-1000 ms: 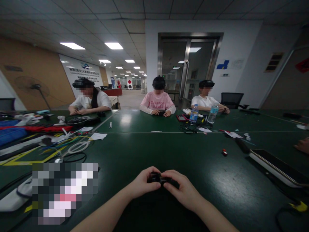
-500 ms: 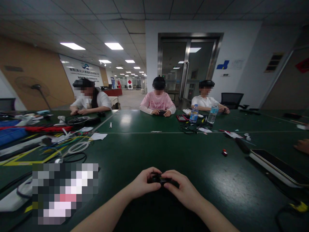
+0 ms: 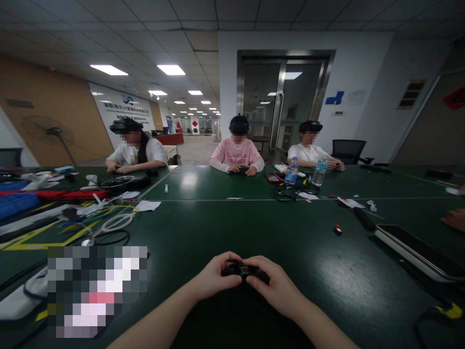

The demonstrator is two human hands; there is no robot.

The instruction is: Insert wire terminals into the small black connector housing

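Observation:
A small black object (image 3: 243,272) is held in both hands just above the near part of the dark green table (image 3: 189,228). What kind of thing it is, I cannot make out. My left hand (image 3: 218,274) closes on its left end, thumb in front and fingers behind. From the other side my right hand (image 3: 273,282) grips the right end in the same way. Only the object's middle shows between the fingertips; the rest is covered. Both forearms reach in from the bottom edge.
Cables (image 3: 116,223), a blue tray (image 3: 18,204) and a white power strip (image 3: 23,293) lie at left. At right are a tablet-like slab (image 3: 417,249) and a small red-and-black item (image 3: 337,230). Two bottles (image 3: 320,172) stand farther off. Three people sit opposite; another person's hand (image 3: 454,218) shows at right.
The fingers of my right hand have shifted slightly on the black object, so a little more of its middle shows. Both hands stay in the same place.

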